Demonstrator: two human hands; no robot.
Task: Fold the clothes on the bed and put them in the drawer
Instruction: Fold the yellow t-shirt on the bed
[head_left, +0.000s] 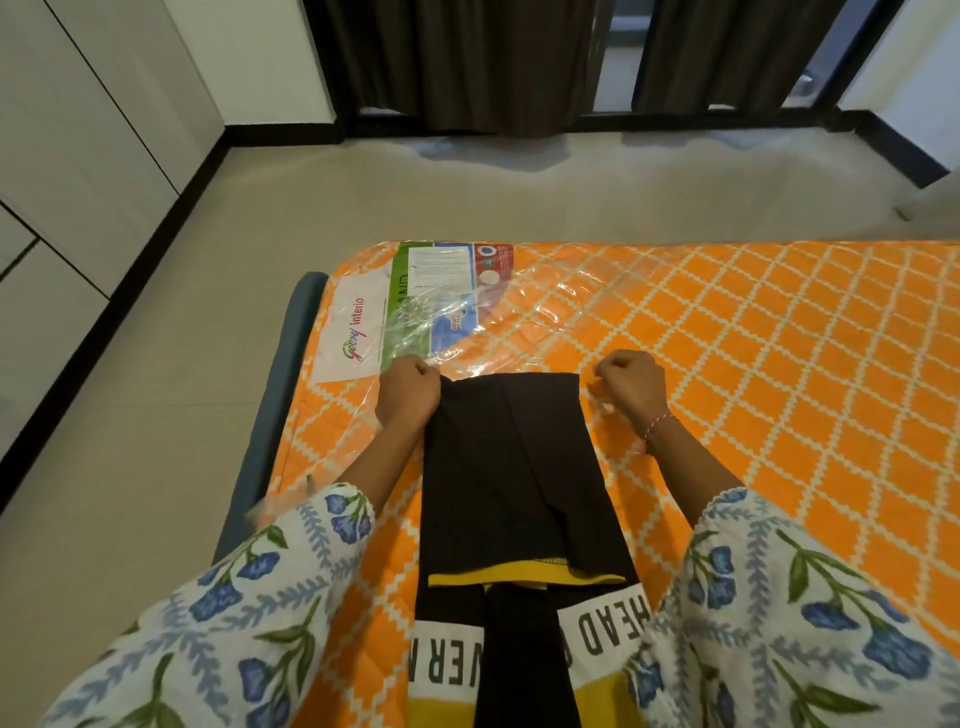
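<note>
Black knit garment (511, 457) — long, flat-folded

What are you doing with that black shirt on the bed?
A person is folding a black shirt laid flat on the orange mattress, which is wrapped in clear plastic. The left hand pinches one far corner of the shirt. The right hand is curled by the other corner, though whether it holds cloth is unclear. The sides are already folded in, so the shirt is a long strip. No drawer is in view.
</note>
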